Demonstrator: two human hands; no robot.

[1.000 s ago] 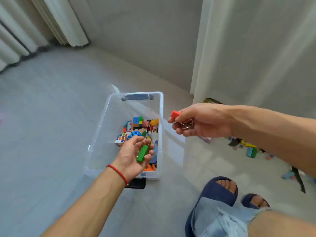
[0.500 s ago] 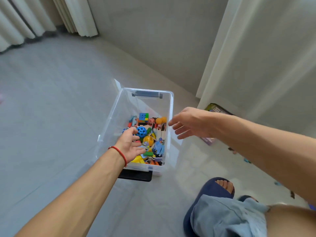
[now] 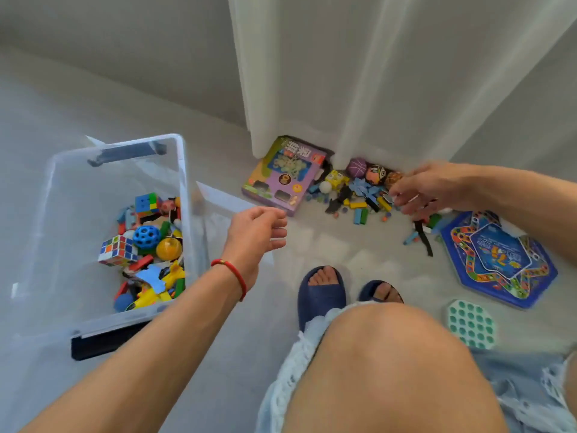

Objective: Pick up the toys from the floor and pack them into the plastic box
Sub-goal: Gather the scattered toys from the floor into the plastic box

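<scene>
From the head camera, the person is looking down at a grey floor [image 3: 78, 120] past a bare knee and two dark blue slippers [image 3: 321, 292]. The left hand [image 3: 254, 232] is hanging in the air just to the right of the plastic box [image 3: 182, 170], fingers loosely curled and holding nothing; a red cord [image 3: 232, 273] is circling its wrist. The right hand [image 3: 418, 190] is hovering over the pile of toys [image 3: 359, 195] by the white curtain [image 3: 343, 73], fingers bent downward toward the pieces; whether it is pinching anything cannot be told, since the fingertips are blurring into the clutter.

The clear box is sitting on the floor at the left, open, with a dark handle at its far end. Inside it are lying a puzzle cube [image 3: 117, 250], a blue holed ball [image 3: 146, 237], a yellow ball [image 3: 168, 248] and mixed bright blocks. On the floor, a purple game box [image 3: 282, 176] is leaning near the curtain's hem, small blocks and balls are lying scattered beside it, a blue hexagonal board [image 3: 499, 260] is lying to the right, and a teal bubble pad [image 3: 471, 325] is lying nearer the knee.
</scene>
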